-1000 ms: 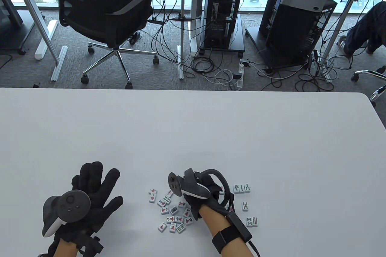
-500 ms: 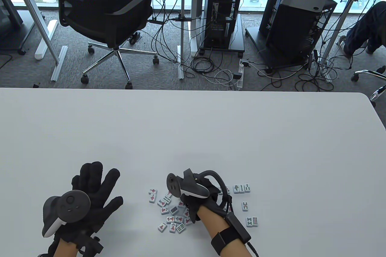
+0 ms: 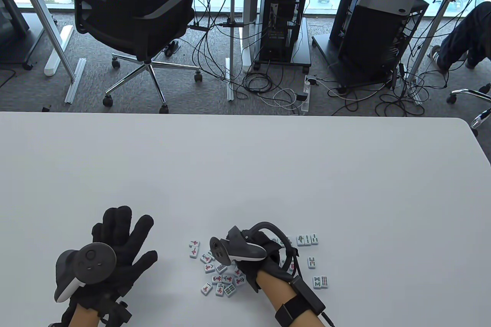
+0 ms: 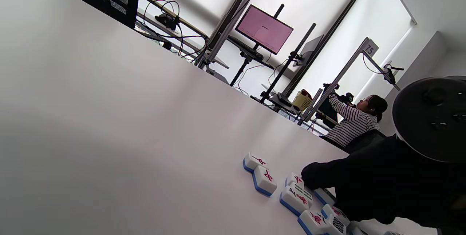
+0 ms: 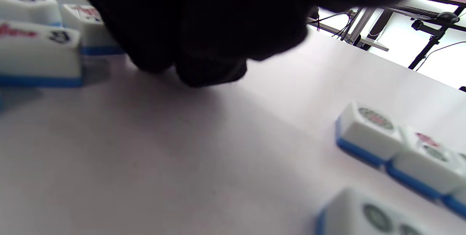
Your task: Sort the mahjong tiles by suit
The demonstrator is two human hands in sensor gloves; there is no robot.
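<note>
The left hand [image 3: 115, 244] is laid flat on the bench [image 3: 245, 173], fingers spread, nothing held, well apart from the tiles [image 3: 218, 269]. The tiles are scattered just right of it, beneath the right hand [image 3: 255, 256]. Fingertips [image 5: 204, 71] are seen at the bench among them; whether one is pinched cannot be told. The right hand is judged nearer.

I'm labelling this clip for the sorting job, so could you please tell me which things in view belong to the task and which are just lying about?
Part of the job:
- mixed pile of tiles
- green-marked tiles set apart on the right
- right hand, down on the pile
- left hand, flat on the table

Just lying about:
- office chair
- computer towers
- floor cables
</note>
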